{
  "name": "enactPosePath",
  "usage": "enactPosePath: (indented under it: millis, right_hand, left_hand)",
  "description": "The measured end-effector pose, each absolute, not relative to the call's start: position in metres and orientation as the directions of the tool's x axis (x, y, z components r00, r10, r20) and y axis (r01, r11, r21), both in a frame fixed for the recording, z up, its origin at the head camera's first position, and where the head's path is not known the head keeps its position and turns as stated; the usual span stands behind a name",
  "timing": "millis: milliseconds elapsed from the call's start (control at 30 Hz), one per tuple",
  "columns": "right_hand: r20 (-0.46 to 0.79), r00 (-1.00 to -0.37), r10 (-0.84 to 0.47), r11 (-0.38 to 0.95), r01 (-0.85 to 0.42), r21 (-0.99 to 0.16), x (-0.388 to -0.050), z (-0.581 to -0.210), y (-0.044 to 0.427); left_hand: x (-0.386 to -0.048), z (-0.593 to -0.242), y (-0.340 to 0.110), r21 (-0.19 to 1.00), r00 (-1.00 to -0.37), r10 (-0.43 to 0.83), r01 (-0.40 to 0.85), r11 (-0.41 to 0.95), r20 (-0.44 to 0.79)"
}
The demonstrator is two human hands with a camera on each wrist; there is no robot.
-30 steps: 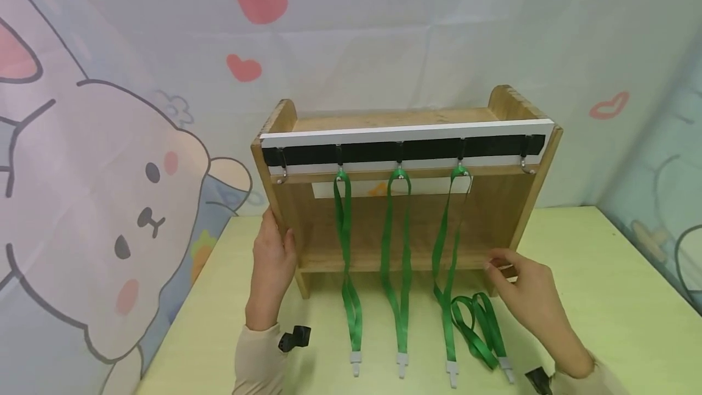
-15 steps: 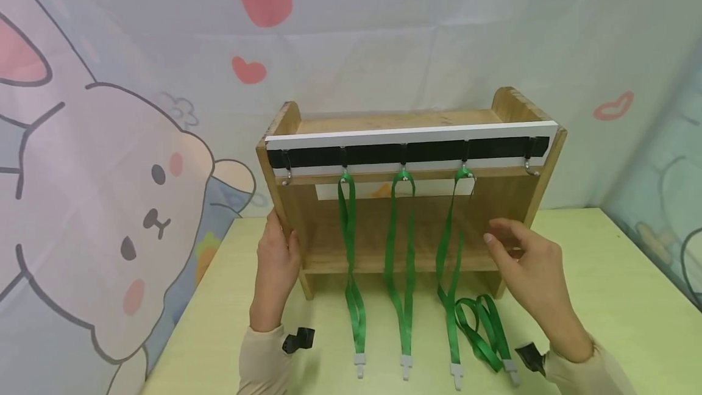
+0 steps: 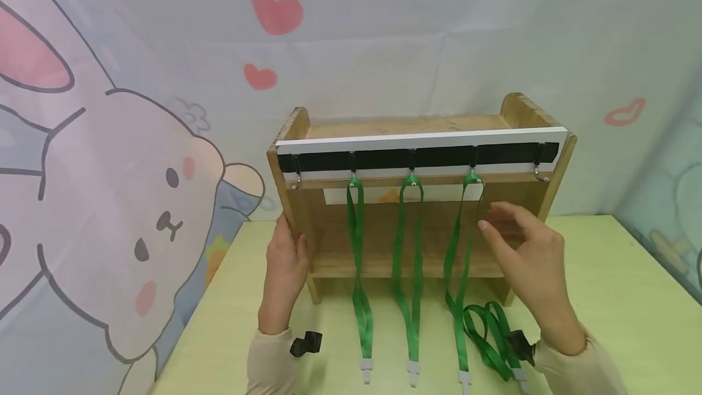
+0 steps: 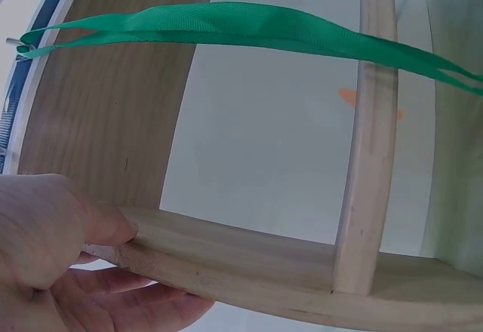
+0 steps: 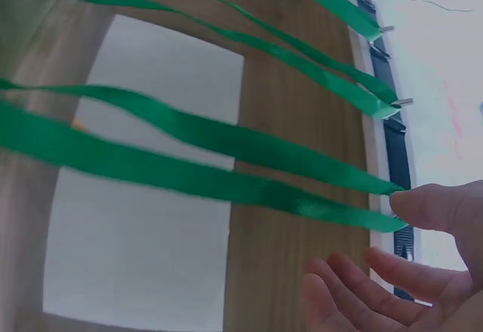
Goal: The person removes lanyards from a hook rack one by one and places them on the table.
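Observation:
A small wooden shelf stands on the table, with a black strip of metal hooks across its upper front. Three green lanyards hang from the middle hooks: a left lanyard, a middle lanyard and a right lanyard. My left hand grips the shelf's left side panel, thumb on the inner face and fingers outside. Beside the right lanyard's upper part, my right hand is raised with relaxed, parted fingers and holds nothing. Whether its thumb touches the ribbon I cannot tell.
Another green lanyard lies looped on the pale green table, partly behind the right wrist camera. The leftmost hook and rightmost hook carry nothing. A printed cloth hangs behind the shelf.
My right hand has risen from the shelf's lower right edge to beside the right lanyard. The left hand keeps its grip on the side panel. The head view has shifted slightly.

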State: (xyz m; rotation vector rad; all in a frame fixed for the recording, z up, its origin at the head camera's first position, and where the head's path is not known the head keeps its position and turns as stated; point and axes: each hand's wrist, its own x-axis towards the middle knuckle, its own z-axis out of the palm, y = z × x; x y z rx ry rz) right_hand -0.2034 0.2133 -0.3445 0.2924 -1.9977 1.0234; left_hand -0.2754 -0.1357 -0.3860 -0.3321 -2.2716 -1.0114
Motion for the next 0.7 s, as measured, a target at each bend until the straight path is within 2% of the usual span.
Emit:
enactPosePath:
  millis: [333,567,700]
  right_hand:
    - [0.761,-0.573,0.305,0.533,-0.56,-0.635,-0.209,-0.334,0.187]
    - [0.763,-0.532,0.368,0.515,-0.566,-0.644,-0.216,-0.334,0.168]
    - [0.769,-0.509,0.386,0.548,-0.545,-0.635,-0.223,-0.336,0.162]
  left_hand:
    - [-0.276,-0.388,-0.137,0.577,-0.771,-0.024,0.456,0.678,0.637]
    - [-0.276,-0.389,-0.136,0.57,-0.76,-0.023,0.466,0.677,0.649]
    - [-0.277,-0.388,-0.136,0.566,-0.753,-0.019,0.476,0.673,0.657]
